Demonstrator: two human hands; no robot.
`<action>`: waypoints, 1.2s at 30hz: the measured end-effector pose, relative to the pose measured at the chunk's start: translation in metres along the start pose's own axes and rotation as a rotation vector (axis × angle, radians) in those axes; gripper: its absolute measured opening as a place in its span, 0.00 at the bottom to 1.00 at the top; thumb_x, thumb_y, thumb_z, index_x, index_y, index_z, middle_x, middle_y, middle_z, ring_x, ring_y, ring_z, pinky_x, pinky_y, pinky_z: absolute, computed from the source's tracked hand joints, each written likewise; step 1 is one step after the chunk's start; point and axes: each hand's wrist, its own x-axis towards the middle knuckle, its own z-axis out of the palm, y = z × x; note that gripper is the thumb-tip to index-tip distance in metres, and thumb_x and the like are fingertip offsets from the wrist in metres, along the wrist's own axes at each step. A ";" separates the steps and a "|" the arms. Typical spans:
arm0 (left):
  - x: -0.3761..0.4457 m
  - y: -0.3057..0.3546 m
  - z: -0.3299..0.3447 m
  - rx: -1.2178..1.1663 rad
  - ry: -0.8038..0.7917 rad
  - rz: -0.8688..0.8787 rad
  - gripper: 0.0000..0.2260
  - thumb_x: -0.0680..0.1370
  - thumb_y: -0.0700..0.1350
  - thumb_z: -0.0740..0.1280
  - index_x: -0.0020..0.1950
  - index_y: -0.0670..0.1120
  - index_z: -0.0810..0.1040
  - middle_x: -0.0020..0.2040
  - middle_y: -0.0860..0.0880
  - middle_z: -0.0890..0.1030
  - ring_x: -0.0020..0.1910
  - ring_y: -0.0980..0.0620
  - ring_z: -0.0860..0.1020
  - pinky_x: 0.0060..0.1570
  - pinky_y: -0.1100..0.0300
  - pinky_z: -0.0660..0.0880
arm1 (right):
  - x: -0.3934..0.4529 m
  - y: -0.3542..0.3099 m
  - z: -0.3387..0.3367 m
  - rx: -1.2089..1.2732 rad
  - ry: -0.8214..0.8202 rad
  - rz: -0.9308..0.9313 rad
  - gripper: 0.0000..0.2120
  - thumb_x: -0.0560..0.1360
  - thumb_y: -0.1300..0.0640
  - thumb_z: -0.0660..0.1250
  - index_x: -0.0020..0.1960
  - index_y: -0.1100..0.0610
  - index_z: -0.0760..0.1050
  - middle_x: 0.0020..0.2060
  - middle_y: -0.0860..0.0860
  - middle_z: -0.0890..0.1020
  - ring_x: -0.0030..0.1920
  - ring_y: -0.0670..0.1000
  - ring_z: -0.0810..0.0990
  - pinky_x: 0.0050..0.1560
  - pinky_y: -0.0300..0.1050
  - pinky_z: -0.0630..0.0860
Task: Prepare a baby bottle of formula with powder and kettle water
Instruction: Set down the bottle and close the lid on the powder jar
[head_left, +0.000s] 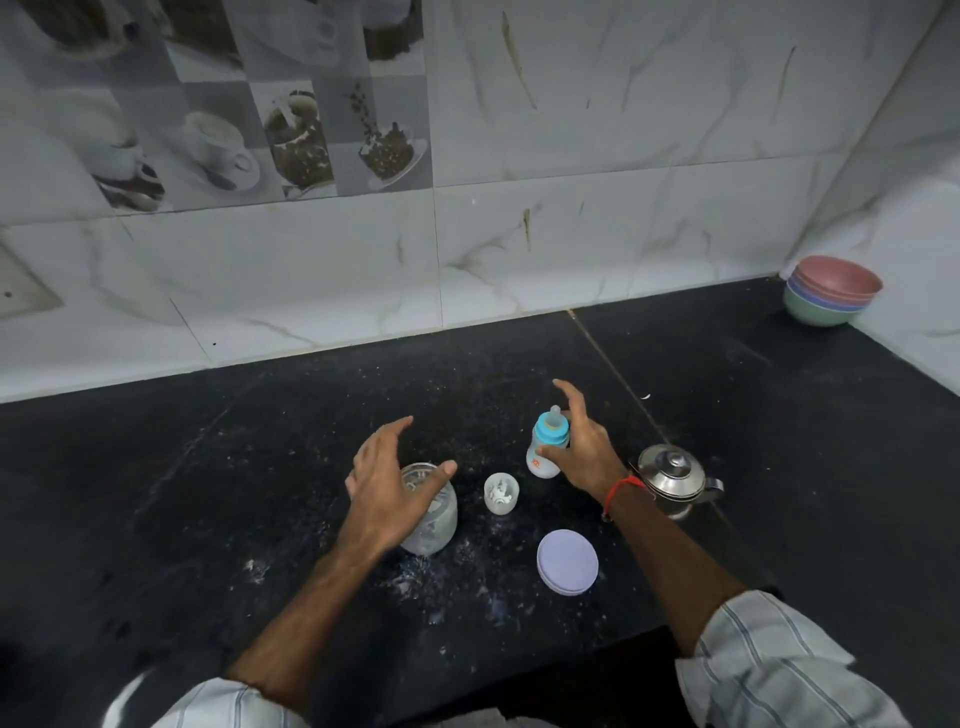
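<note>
My left hand (387, 493) hovers spread above the powder jar (434, 514) mid-surface, holding nothing, while my right hand (582, 447), fingers loose, touches the capped baby bottle (545, 447) beside the steel kettle (672, 478).

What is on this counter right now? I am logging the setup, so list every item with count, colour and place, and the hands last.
bottle: 1, white with blue collar and clear teat, upright at centre, by the right hand
jar: 1, clear glass, open, under the left hand
cap: 1, translucent white, between jar and bottle
lid: 1, lilac, lying near the front edge
kettle: 1, steel, lidded, right of the bottle
bowls: 1 stack, pink over blue over green, far right corner
powder: white, spilled around the jar
counter: 1, black
left hand: open, over the jar
right hand: open, thumb at the bottle
</note>
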 end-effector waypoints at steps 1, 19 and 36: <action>-0.003 -0.003 0.001 -0.011 -0.009 -0.017 0.39 0.74 0.65 0.73 0.80 0.55 0.62 0.80 0.51 0.65 0.80 0.46 0.61 0.77 0.37 0.58 | 0.000 0.003 0.000 -0.002 -0.005 -0.001 0.43 0.75 0.66 0.73 0.81 0.46 0.54 0.66 0.59 0.77 0.62 0.52 0.77 0.74 0.58 0.71; -0.031 -0.037 0.039 -0.310 -0.003 -0.181 0.48 0.63 0.50 0.86 0.74 0.56 0.61 0.63 0.59 0.77 0.62 0.56 0.79 0.65 0.54 0.76 | -0.062 0.052 0.031 -0.790 -0.417 -0.055 0.42 0.67 0.31 0.73 0.74 0.45 0.61 0.65 0.51 0.67 0.66 0.57 0.68 0.64 0.55 0.73; -0.029 -0.036 0.046 -0.285 -0.002 -0.171 0.48 0.64 0.53 0.85 0.75 0.53 0.61 0.64 0.56 0.77 0.64 0.54 0.78 0.66 0.55 0.76 | -0.057 0.055 0.031 -0.602 -0.259 -0.138 0.33 0.73 0.33 0.69 0.72 0.44 0.65 0.64 0.49 0.72 0.63 0.55 0.72 0.62 0.53 0.73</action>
